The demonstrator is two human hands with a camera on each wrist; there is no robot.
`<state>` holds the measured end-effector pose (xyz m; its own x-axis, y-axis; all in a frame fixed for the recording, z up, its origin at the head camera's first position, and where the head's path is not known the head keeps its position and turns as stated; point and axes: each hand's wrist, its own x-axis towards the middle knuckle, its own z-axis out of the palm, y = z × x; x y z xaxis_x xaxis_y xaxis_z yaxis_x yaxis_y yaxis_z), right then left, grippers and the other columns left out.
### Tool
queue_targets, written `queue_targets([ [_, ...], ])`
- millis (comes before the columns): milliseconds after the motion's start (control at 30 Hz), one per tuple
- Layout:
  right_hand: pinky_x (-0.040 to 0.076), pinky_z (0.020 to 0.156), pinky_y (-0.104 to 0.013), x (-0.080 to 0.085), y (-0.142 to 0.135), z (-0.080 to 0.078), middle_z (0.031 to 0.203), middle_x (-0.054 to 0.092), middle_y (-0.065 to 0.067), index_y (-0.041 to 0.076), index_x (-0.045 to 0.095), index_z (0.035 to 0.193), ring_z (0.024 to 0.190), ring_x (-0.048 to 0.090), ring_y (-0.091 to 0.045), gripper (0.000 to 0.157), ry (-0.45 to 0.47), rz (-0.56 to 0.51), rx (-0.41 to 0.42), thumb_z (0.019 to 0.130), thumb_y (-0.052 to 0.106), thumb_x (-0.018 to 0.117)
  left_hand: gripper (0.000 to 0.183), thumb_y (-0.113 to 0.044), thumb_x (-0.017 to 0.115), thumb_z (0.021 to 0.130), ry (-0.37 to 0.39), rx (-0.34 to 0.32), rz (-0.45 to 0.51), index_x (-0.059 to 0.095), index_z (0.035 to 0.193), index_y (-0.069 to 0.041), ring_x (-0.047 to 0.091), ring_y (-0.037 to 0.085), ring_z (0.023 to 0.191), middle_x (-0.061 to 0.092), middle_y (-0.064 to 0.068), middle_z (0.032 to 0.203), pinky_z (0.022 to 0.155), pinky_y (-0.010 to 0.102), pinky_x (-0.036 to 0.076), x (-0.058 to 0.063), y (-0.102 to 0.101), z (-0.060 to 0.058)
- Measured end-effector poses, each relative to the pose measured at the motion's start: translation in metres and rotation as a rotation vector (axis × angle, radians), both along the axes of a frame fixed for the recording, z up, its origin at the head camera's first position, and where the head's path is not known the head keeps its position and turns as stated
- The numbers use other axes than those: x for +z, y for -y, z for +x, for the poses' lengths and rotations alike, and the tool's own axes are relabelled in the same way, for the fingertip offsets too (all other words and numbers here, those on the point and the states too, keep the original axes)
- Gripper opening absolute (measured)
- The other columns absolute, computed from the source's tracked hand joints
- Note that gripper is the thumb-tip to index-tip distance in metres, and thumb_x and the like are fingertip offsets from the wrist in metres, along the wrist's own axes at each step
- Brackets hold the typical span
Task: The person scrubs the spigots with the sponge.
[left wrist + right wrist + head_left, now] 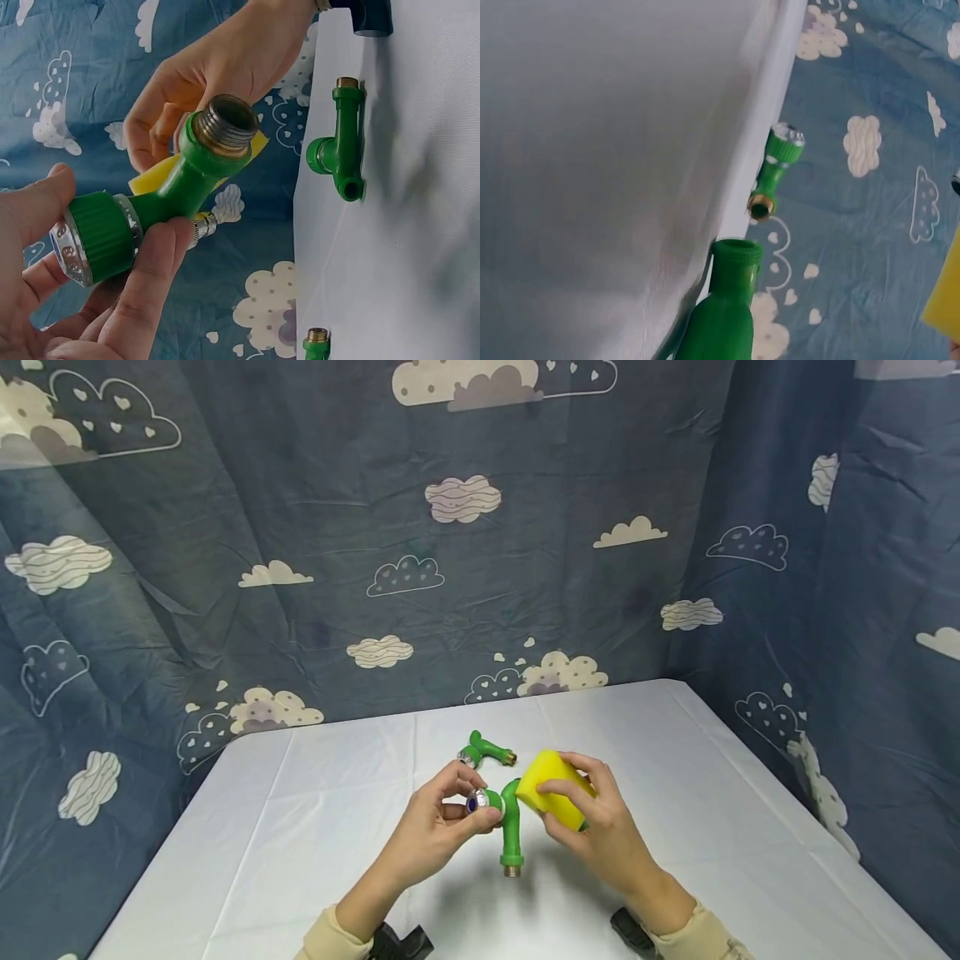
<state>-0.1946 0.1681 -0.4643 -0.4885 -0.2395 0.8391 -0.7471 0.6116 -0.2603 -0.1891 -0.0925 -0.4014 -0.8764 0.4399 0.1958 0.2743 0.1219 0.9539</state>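
Observation:
My left hand (442, 818) holds a green faucet (511, 827) by its ribbed knob, lifted above the table. The faucet has a silver-rimmed cap and a threaded metal inlet, which points down in the head view. In the left wrist view, thumb and fingers sit around the knob and body of the faucet (176, 187). My right hand (600, 818) grips a yellow sponge (551, 785) at the faucet's upper bend. The sponge (152, 178) is partly hidden behind the faucet in the left wrist view; only its edge shows in the right wrist view.
A second green faucet (487, 750) lies farther back on the white table (330, 827). Another green faucet (345, 142) lies on the table, mostly hidden by the right hand in the head view. Cloud-patterned dark blue cloth (525, 577) surrounds the table's back and sides.

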Motion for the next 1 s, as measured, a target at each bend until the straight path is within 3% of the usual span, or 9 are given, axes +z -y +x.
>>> queue_targets([
  [167, 0.039, 0.107, -0.012, 0.0001, -0.0017, -0.0006, 0.142, 0.055, -0.021, 0.018, 0.074, 0.116, 0.124, 0.055, -0.033, 0.048, 0.040, -0.063, 0.028, 0.074, 0.000, 0.088, 0.033, -0.018, 0.081, 0.098, -0.001, 0.037, 0.004, 0.060, 0.121, -0.009, 0.081, 0.018, 0.087, 0.061, 0.019, 0.117, 0.085, 0.031, 0.067, -0.0014, -0.0002, -0.0011],
  [367, 0.043, 0.113, -0.011, 0.0029, 0.0009, 0.0072, 0.147, 0.052, -0.020, 0.023, 0.073, 0.122, 0.128, 0.056, -0.029, 0.026, 0.067, 0.042, 0.170, 0.097, 0.025, 0.080, 0.035, -0.015, 0.083, 0.096, 0.004, 0.086, 0.029, 0.060, 0.121, -0.007, 0.080, 0.018, 0.083, 0.061, 0.021, 0.122, 0.084, 0.030, 0.067, -0.0066, -0.0037, -0.0047],
  [467, 0.044, 0.115, -0.011, 0.0039, 0.0026, 0.0078, 0.148, 0.052, -0.019, 0.024, 0.073, 0.123, 0.129, 0.056, -0.030, 0.034, 0.052, 0.085, 0.178, 0.092, 0.018, 0.085, 0.035, -0.016, 0.083, 0.096, -0.001, 0.087, 0.037, 0.060, 0.121, -0.007, 0.080, 0.017, 0.082, 0.060, 0.020, 0.122, 0.083, 0.030, 0.067, -0.0070, -0.0041, -0.0040],
  [633, 0.043, 0.112, -0.011, 0.0039, 0.0024, 0.0041, 0.146, 0.053, -0.020, 0.022, 0.072, 0.120, 0.125, 0.058, -0.032, 0.053, 0.040, 0.073, 0.100, 0.074, 0.003, 0.091, 0.035, -0.017, 0.084, 0.095, -0.015, 0.094, 0.032, 0.061, 0.120, -0.010, 0.080, 0.016, 0.081, 0.062, 0.018, 0.121, 0.082, 0.028, 0.067, -0.0036, -0.0019, -0.0025],
  [833, 0.039, 0.106, -0.008, -0.0003, -0.0003, -0.0011, 0.142, 0.056, -0.020, 0.020, 0.073, 0.117, 0.122, 0.059, -0.034, 0.054, 0.044, -0.013, 0.005, 0.071, -0.001, 0.093, 0.035, -0.014, 0.084, 0.095, -0.010, 0.059, 0.059, 0.061, 0.121, -0.010, 0.081, 0.017, 0.082, 0.062, 0.017, 0.120, 0.084, 0.034, 0.068, 0.0018, 0.0039, -0.0028],
  [1000, 0.041, 0.101, -0.016, -0.0006, -0.0011, -0.0010, 0.143, 0.056, -0.019, 0.019, 0.073, 0.118, 0.120, 0.057, -0.030, 0.052, 0.058, -0.070, 0.060, 0.073, -0.002, 0.090, 0.039, -0.014, 0.083, 0.095, -0.011, 0.070, 0.058, 0.060, 0.125, -0.006, 0.080, 0.016, 0.083, 0.061, 0.016, 0.122, 0.084, 0.032, 0.068, 0.0012, 0.0049, -0.0046],
])
